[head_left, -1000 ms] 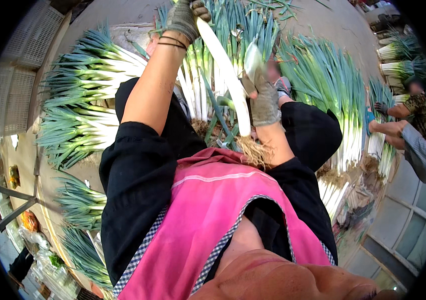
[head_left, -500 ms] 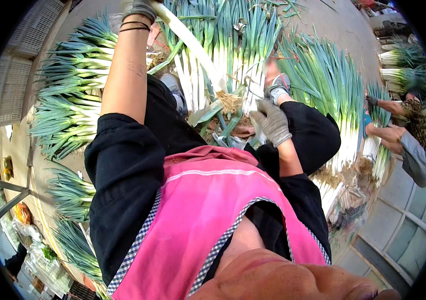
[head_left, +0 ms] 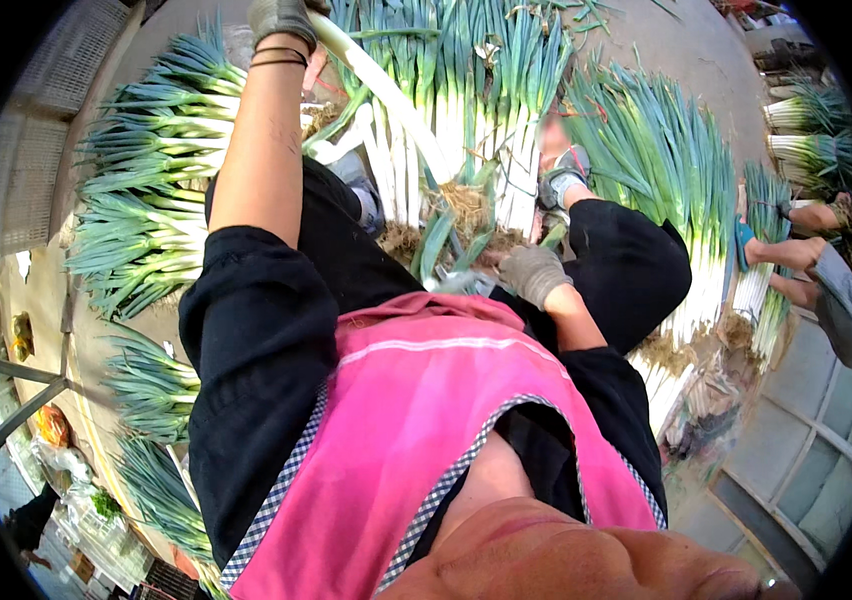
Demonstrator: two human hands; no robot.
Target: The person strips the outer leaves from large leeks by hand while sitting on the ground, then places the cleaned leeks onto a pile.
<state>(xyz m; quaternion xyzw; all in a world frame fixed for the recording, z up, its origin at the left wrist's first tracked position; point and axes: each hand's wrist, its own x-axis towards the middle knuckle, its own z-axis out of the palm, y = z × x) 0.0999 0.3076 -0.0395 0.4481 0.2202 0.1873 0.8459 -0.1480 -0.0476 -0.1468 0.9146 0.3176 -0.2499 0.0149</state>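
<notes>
My gloved left hand (head_left: 284, 20) is closed around the upper part of a long green onion (head_left: 393, 95), at the far edge of view. Its thick white stalk slants down to the right. A tuft of pale roots (head_left: 466, 208) lies at the stalk's lower end. Between my knees, my gloved right hand (head_left: 534, 276) has its fingers curled in beside loose green leaf pieces (head_left: 434, 243); what they grip, if anything, is hidden. Just beyond lies a thick row of green onions (head_left: 476, 85), white ends toward me.
More green onions are piled at the left (head_left: 151, 235) and right (head_left: 671, 180). Plastic crates (head_left: 36, 150) stand at the far left. Another person's arm (head_left: 814, 218) reaches over a bundle at the right. Crumpled plastic sacking (head_left: 711, 395) lies near my right side.
My right hand has moved slightly down and left, toward the leaf pieces, its fingers now curled in. My left hand keeps its hold on the green onion. The whole view has shifted slightly.
</notes>
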